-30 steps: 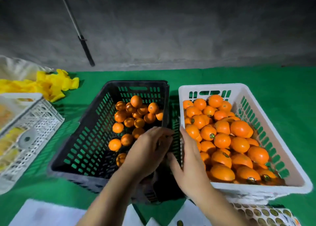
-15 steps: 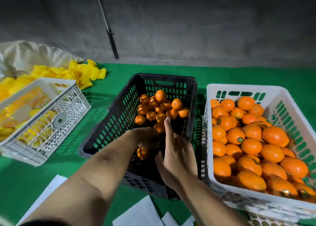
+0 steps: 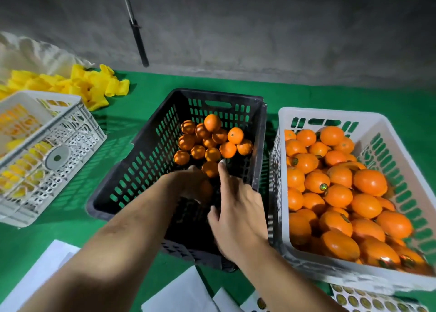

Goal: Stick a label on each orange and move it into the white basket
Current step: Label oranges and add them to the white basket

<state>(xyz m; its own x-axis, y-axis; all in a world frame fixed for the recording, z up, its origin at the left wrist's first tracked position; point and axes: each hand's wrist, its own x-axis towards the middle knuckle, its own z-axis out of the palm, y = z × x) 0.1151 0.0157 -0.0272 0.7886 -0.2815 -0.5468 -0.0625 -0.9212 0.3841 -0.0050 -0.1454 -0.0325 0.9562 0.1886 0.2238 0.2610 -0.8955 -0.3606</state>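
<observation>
Oranges (image 3: 213, 140) lie heaped at the far end of the black basket (image 3: 151, 151), which stands on the green worktop (image 3: 306, 97) just beside the white basket (image 3: 391, 132). The white basket is nearly full of oranges, several showing small round labels (image 3: 323, 186). Both hands reach into the black basket. The left hand (image 3: 191, 184) is low inside it with its fingers curled round an orange (image 3: 205, 190), only part of which shows past the knuckles. The right hand (image 3: 238, 208) hovers just beside it, index finger stretched straight toward the heap and the other fingers loosely bent; it holds nothing that can be seen. Whether its fingertip touches an orange cannot be told. At the near edge lie white sheets of paper (image 3: 184, 293) and a sticker sheet (image 3: 368, 302) with rows of round labels, partly under the white basket. To the left stands a tilted white crate (image 3: 70, 132) with yellow foam nets (image 3: 94, 87) piled behind it. A dark rod (image 3: 139, 40) leans on the grey wall.
</observation>
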